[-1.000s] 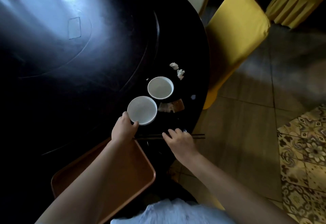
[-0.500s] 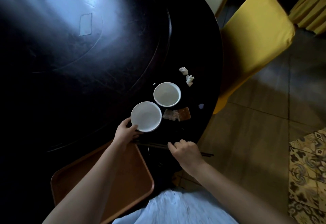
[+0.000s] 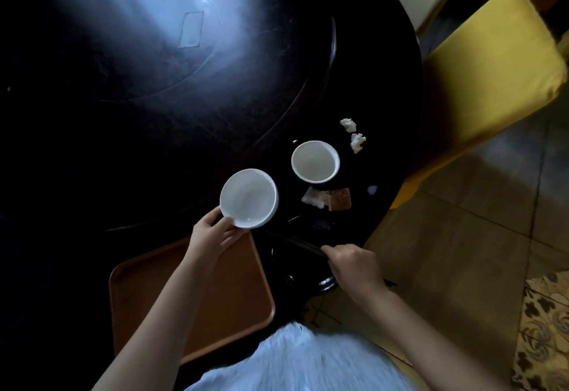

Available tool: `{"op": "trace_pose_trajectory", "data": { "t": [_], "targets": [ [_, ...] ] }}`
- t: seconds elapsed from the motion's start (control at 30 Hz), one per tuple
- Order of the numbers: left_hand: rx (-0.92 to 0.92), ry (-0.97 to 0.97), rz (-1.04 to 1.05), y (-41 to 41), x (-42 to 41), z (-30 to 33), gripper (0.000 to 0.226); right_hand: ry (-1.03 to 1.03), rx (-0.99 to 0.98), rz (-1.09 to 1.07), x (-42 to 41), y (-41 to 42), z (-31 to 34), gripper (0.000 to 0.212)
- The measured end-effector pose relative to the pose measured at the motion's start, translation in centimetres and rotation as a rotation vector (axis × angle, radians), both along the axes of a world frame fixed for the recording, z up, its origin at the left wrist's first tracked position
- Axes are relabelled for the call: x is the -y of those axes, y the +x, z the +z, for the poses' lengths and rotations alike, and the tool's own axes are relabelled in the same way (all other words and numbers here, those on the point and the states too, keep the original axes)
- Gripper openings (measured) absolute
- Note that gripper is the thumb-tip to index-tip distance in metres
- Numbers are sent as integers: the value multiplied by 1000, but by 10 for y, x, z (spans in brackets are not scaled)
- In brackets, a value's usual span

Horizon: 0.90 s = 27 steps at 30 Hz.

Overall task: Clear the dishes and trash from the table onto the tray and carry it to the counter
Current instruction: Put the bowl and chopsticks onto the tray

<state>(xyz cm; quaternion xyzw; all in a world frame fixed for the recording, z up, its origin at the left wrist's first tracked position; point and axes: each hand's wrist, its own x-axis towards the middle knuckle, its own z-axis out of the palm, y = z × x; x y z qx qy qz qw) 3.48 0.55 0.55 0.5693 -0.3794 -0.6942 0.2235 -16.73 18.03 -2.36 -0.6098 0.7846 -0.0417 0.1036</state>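
Entry: clearing step, early; the orange-brown tray (image 3: 215,307) at lower centre of the frame carries nothing yet. Your left hand (image 3: 212,236), centre of frame, has its grip clamped on the near rim of a white bowl (image 3: 249,198), thumb on the rim and fingers beneath; the bowl sits just past the tray's far edge, seemingly tilted and coming off the dark round counter (image 3: 154,98). Your right hand (image 3: 354,267), lower right of centre, has its grip closed on a pair of dark chopsticks (image 3: 295,241) that point up-left toward the bowl. Left on the counter, right of centre: a second white bowl (image 3: 315,161); two crumpled white tissue wads (image 3: 354,135) above and right of it; a torn wrapper with a brown cracker-like piece (image 3: 328,199) just below it; a small pale scrap (image 3: 372,189) near the counter's edge. Dark dishes near your right hand are too dim to name. Next move, as judged: draw the bowl back and set it flat on the tray, lay the chopsticks beside it, then gather the rest. Writing: none readable; the pale rectangle (image 3: 191,29) at upper left shows no legible text. Yellow-covered chair (image 3: 486,73) at upper right.
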Motion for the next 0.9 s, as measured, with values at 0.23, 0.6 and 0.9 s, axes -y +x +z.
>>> {"op": "trace_pose_trajectory", "data": {
  "t": [0.23,0.6,0.9],
  "targets": [
    [54,-9,187,80,-32,9,36,-109,24,-34,14,0,11,37],
    [194,15,185,169,-51,-18,40,-159,70,37,73,63,42,26],
    [259,2,77,205,-54,-28,45,-50,-88,244,137,158,27,20]
  ]
}}
